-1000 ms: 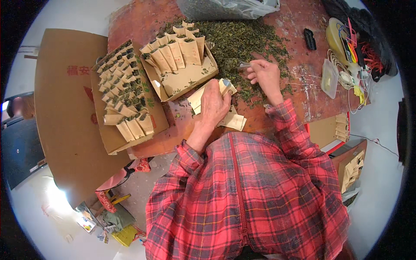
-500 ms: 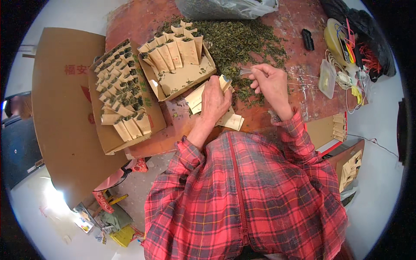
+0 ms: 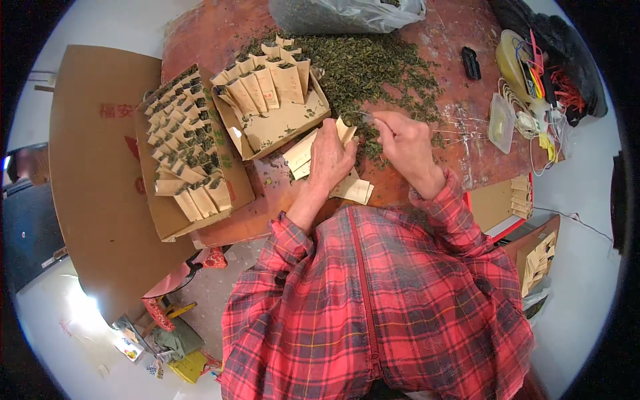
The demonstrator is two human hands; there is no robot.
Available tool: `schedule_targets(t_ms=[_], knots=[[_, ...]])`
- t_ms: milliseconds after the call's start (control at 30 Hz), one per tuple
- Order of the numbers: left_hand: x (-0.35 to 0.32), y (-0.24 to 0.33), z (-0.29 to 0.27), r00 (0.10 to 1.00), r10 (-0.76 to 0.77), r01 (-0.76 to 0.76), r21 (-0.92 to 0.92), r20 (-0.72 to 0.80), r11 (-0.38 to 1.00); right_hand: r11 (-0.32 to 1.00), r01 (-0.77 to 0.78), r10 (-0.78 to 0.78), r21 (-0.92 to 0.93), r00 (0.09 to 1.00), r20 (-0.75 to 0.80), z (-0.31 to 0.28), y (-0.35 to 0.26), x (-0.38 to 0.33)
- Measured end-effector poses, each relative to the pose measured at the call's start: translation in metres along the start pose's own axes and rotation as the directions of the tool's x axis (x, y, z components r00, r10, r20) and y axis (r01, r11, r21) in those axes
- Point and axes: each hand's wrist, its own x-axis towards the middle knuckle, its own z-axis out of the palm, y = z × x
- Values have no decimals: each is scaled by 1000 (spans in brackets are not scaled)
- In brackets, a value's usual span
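Note:
My left hand point(image 3: 325, 157) is closed around a small brown paper packet point(image 3: 346, 130), whose top end points toward the heap of dried green leaves point(image 3: 383, 67). More flat paper packets point(image 3: 353, 190) lie under and beside that hand. Just to the right, my right hand point(image 3: 408, 147) pinches a small clear scoop point(image 3: 366, 117), its tip close to the packet's mouth and over the edge of the leaves. The scoop's exact shape and any load on it are too small to make out.
A shallow carton point(image 3: 290, 125) holds upright leaf-filled packets beyond my left hand. Left of it, a larger cardboard box point(image 3: 237, 177) is packed with more. A grey plastic bag point(image 3: 347, 17) stands at the back. A black case point(image 3: 471, 63) and clear tub point(image 3: 501, 123) lie right.
My right hand has come left and slightly down, bringing the clear scoop from above the leaves to the packet's mouth. My left hand stays nearly in place with the packet.

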Motion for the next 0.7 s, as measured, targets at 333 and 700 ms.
schedule_targets(t_ms=[333, 700], knots=[[2, -2, 0, 1000, -6, 6, -21, -7, 1000, 955, 260, -258, -140, 966, 35, -2, -7, -7], [1, 0, -1, 1000, 6, -7, -14, -24, 1000, 937, 304, -316, -174, 948, -48, -1, 6, -3]])
